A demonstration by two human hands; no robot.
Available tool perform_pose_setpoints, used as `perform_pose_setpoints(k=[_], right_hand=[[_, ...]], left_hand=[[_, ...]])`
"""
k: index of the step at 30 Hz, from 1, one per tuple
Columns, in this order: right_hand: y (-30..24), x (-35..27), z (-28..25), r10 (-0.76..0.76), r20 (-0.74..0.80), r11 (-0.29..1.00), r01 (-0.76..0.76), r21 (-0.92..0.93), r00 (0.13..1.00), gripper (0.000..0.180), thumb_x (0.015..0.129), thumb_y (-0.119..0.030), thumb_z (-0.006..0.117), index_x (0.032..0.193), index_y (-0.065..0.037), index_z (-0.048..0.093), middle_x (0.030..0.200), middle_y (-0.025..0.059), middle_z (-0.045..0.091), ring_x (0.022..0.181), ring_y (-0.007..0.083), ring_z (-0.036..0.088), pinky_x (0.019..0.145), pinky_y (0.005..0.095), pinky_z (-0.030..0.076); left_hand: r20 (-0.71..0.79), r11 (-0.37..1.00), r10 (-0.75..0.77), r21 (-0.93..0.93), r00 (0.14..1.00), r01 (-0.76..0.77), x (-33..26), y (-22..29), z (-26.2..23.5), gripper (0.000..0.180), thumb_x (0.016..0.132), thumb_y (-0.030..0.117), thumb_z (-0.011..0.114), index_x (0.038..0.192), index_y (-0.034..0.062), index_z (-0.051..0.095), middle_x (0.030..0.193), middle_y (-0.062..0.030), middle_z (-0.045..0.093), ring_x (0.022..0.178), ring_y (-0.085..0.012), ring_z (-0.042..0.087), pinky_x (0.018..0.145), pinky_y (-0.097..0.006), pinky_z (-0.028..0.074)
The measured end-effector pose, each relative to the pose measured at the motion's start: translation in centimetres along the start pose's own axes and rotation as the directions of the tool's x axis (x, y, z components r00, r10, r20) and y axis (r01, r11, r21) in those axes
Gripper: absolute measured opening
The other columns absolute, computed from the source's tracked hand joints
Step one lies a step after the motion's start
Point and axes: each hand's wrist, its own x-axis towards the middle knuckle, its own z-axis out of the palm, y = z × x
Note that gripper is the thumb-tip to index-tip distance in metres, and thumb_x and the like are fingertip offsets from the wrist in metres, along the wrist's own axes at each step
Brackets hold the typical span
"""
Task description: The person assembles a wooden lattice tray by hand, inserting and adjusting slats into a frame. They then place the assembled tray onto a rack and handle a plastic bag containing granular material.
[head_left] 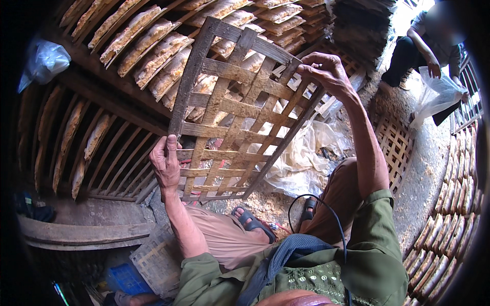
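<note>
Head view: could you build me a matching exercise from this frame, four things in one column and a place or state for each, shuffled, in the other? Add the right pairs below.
Column one
1. Woven slat panel
2. Plastic sheeting
3. Right hand
4. Left hand

Column two
A. At the panel's left edge, thumb toward the camera
B. Held up between two hands
C. At the panel's upper right corner
D. Pale and crumpled, seen beyond the panel

Right pairs: 1-B, 2-D, 3-C, 4-A
</note>
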Motion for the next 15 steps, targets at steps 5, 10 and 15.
perform_pose_setpoints(k=[5,10,15], right_hand=[[0.4,-0.1,-0.1,0.018,0.054,0.987,-0.027,0.159,0.998,0.027,0.101,-0.027,0.086,0.112,-0.003,0.081,0.093,0.0005,0.079,0.086,0.0079,0.072,0.079,0.0272,0.059],[-0.1,-0.3,0.1,0.036,0.061,0.984,-0.046,0.172,0.998,0.028,0.103,-0.029,0.082,0.114,-0.002,0.081,0.096,0.0003,0.079,0.087,0.0071,0.069,0.081,0.0256,0.058],[-0.9,0.2,0.2,-0.003,-0.072,0.964,0.022,0.265,0.997,0.037,0.101,-0.028,0.083,0.128,-0.004,0.076,0.109,0.0022,0.078,0.095,0.0063,0.067,0.086,0.0246,0.056]], left_hand=[[0.036,0.993,-0.107,-0.042,0.994,0.109,-0.1,-0.3,-0.3,0.057,0.115,0.053,0.061,0.085,0.0038,0.068,0.066,0.0025,0.056,0.055,-0.0052,0.046,0.05,-0.028,0.034],[0.051,0.987,-0.159,-0.019,0.986,0.16,-0.1,0.3,-0.9,0.059,0.115,0.051,0.061,0.084,0.0008,0.067,0.072,-0.0021,0.061,0.068,-0.0099,0.052,0.063,-0.033,0.042],[0.036,0.998,-0.057,-0.029,0.998,0.058,0.1,-0.4,-0.2,0.057,0.114,0.055,0.061,0.087,0.0056,0.068,0.065,0.0047,0.054,0.049,-0.0019,0.043,0.044,-0.025,0.03]])
